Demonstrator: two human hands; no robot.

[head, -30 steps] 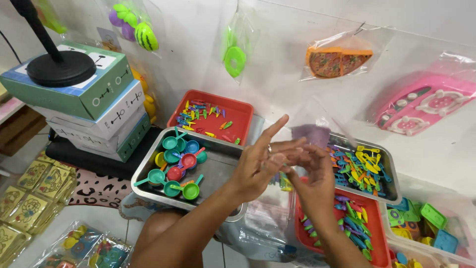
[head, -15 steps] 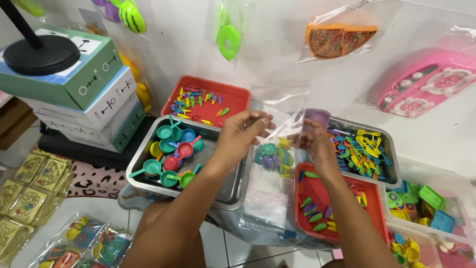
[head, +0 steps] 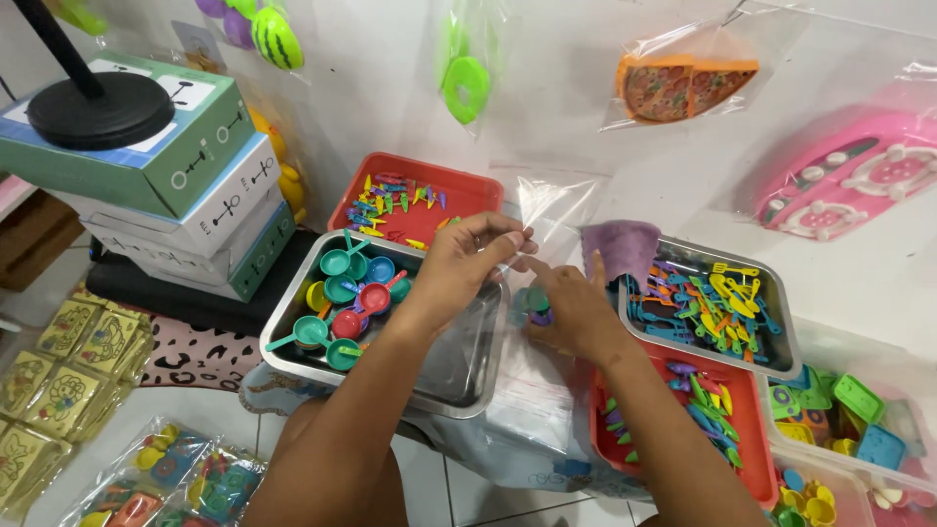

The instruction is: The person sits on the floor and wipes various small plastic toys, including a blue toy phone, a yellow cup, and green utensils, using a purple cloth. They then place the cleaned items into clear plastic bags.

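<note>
Head view — both hands' grip pinched on clear bag [head: 547, 210] over toy trays, white wall [head: 586, 59] behind.

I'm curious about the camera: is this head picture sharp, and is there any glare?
Head view: evenly lit and mostly sharp; the left hand and right hand are slightly soft, the clear plastic bag shows pale sheen, the steel tray reflects light, and edges bend a little.
</note>
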